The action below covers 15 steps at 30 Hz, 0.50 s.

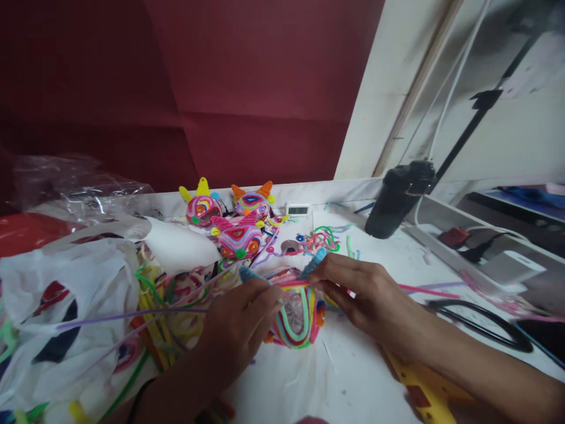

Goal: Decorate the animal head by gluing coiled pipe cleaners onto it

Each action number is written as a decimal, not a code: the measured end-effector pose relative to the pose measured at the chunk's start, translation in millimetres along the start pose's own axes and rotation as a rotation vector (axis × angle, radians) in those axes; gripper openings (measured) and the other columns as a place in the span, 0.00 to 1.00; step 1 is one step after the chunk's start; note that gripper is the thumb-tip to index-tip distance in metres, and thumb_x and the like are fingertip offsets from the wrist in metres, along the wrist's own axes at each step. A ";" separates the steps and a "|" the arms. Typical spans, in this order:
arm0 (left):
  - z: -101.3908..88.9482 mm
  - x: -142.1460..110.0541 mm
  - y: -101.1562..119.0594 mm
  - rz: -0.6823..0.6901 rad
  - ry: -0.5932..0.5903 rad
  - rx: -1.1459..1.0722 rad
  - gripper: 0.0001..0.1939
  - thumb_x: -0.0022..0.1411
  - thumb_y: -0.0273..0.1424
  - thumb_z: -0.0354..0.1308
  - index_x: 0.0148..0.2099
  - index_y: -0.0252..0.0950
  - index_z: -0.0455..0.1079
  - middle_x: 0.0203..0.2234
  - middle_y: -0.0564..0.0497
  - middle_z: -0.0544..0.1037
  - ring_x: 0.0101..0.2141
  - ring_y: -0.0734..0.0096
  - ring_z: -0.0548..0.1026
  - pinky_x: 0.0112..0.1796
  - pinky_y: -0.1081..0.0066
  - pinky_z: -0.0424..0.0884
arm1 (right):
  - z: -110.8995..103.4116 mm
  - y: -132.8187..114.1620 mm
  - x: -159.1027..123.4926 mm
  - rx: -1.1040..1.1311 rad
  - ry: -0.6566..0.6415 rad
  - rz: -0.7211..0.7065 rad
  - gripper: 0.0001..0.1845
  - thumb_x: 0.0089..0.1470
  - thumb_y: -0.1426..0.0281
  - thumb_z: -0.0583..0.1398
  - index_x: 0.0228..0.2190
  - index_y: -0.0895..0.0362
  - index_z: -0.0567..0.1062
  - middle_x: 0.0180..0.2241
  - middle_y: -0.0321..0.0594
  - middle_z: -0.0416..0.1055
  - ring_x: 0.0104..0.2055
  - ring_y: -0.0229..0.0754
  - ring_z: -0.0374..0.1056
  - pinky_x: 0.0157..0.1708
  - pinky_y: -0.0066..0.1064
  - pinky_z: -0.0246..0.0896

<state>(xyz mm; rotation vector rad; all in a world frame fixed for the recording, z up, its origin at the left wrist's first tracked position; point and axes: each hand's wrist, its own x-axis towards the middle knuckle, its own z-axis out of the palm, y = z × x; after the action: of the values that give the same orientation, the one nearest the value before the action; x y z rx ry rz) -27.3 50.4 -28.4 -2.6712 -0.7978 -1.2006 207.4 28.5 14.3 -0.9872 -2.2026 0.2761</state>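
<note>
A craft animal head (295, 318) lies on the white table, covered in bands of coloured pipe cleaners with a mint-green loop round a clear centre. It has blue pointed ears and orange button-like eyes. Across its top runs a pink pipe cleaner (295, 285). My left hand (242, 315) is closed at the head's left side, fingertips pinching the pink strand near the left ear. On the other side my right hand (366, 285) pinches the same strand beside the right ear. Beyond my right wrist a pink length sticks out. My fingers hide parts of the head.
Three similar heads (241, 238) stand behind, near a small white digital timer (298, 210). Pipe cleaners (163, 306) and a white plastic bag (66, 318) crowd the left. At right are a black cylinder (392, 200), an open box (459, 253) and a yellow glue gun (424, 386).
</note>
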 end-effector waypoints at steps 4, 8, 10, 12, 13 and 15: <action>-0.9 -0.5 -1.8 0.046 -0.006 0.023 0.08 0.71 0.26 0.48 0.46 0.36 0.68 0.35 0.50 0.75 0.34 0.72 0.74 0.35 0.74 0.69 | -21.0 5.2 -6.8 -0.063 0.051 0.010 0.09 0.61 0.80 0.55 0.38 0.57 0.73 0.32 0.38 0.72 0.34 0.37 0.69 0.34 0.27 0.62; -1.3 -0.8 -8.4 0.121 -0.027 0.080 0.10 0.70 0.26 0.48 0.48 0.36 0.70 0.36 0.49 0.73 0.34 0.72 0.73 0.35 0.73 0.69 | -44.2 25.2 -18.8 -0.153 -0.039 -0.033 0.09 0.61 0.81 0.56 0.38 0.59 0.75 0.35 0.42 0.75 0.38 0.41 0.70 0.38 0.31 0.63; -0.9 -0.6 -12.4 0.145 -0.038 0.097 0.10 0.69 0.25 0.50 0.49 0.37 0.70 0.37 0.49 0.73 0.34 0.72 0.73 0.35 0.73 0.68 | -51.3 38.6 -25.4 -0.198 -0.119 -0.053 0.09 0.62 0.80 0.56 0.37 0.59 0.76 0.34 0.43 0.76 0.38 0.42 0.69 0.41 0.34 0.62; -0.4 -0.1 -15.1 0.165 -0.037 0.119 0.10 0.69 0.26 0.51 0.50 0.37 0.70 0.37 0.49 0.73 0.34 0.71 0.74 0.34 0.72 0.68 | -55.6 50.8 -32.3 -0.228 -0.181 -0.060 0.09 0.62 0.79 0.56 0.36 0.58 0.77 0.34 0.43 0.76 0.39 0.44 0.69 0.42 0.36 0.61; -0.3 0.3 -15.8 0.175 -0.031 0.131 0.10 0.69 0.27 0.51 0.49 0.37 0.70 0.37 0.49 0.74 0.34 0.71 0.74 0.34 0.72 0.68 | -57.4 55.2 -36.1 -0.236 -0.197 -0.053 0.09 0.61 0.79 0.57 0.36 0.58 0.77 0.34 0.43 0.77 0.40 0.44 0.69 0.43 0.37 0.61; -0.6 1.5 -15.6 0.194 -0.024 0.149 0.10 0.70 0.28 0.49 0.49 0.36 0.70 0.36 0.49 0.74 0.34 0.70 0.74 0.33 0.71 0.68 | -62.2 58.7 -44.3 -0.245 -0.209 -0.030 0.09 0.61 0.80 0.57 0.35 0.58 0.77 0.34 0.43 0.76 0.40 0.44 0.69 0.43 0.36 0.61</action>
<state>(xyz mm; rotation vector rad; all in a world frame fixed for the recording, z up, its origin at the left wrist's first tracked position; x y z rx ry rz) -34.8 64.1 -28.7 -2.5766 -0.5893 -1.0230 303.6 31.7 11.2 -1.0965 -2.4833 0.0996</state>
